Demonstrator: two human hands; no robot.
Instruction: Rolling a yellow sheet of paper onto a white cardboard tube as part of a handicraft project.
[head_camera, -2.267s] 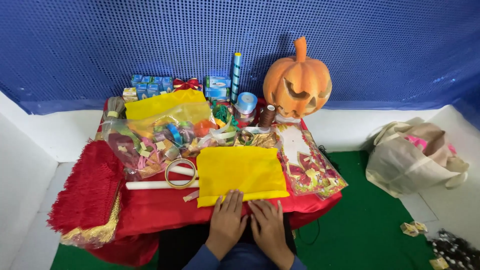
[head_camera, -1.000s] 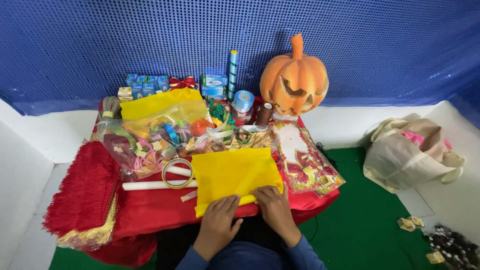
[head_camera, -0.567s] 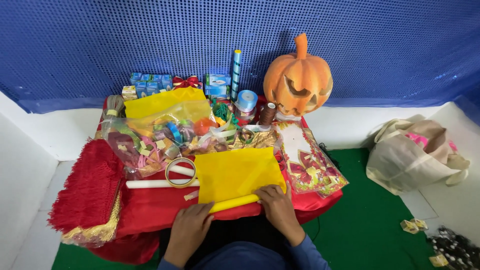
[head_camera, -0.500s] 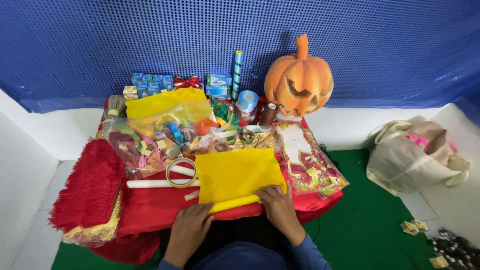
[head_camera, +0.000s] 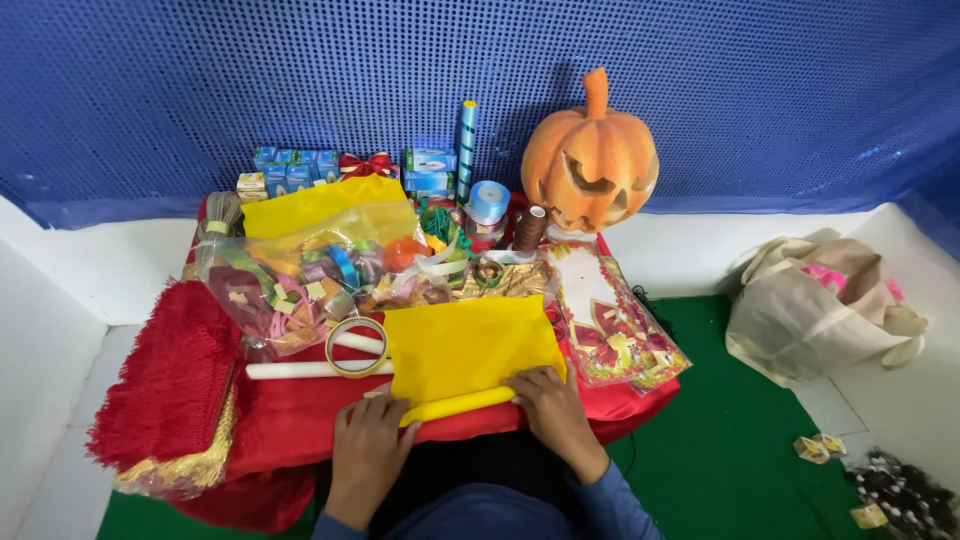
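A yellow sheet lies on a red cloth-covered table, its near edge curled into a thin roll. My left hand rests at the roll's left end, fingers on the red cloth and touching the roll. At the roll's right end, my right hand presses down on the sheet's near right corner. Neither hand encloses anything.
A tape ring and a white tube lie left of the sheet. Behind are a clear bag of ribbons, small boxes, an orange pumpkin and a patterned packet. A red fringed cloth hangs left; a beige bag sits right.
Both hands slid from the middle of the sheet's near edge outward and back, and that edge has been rolled up into a thin tube.
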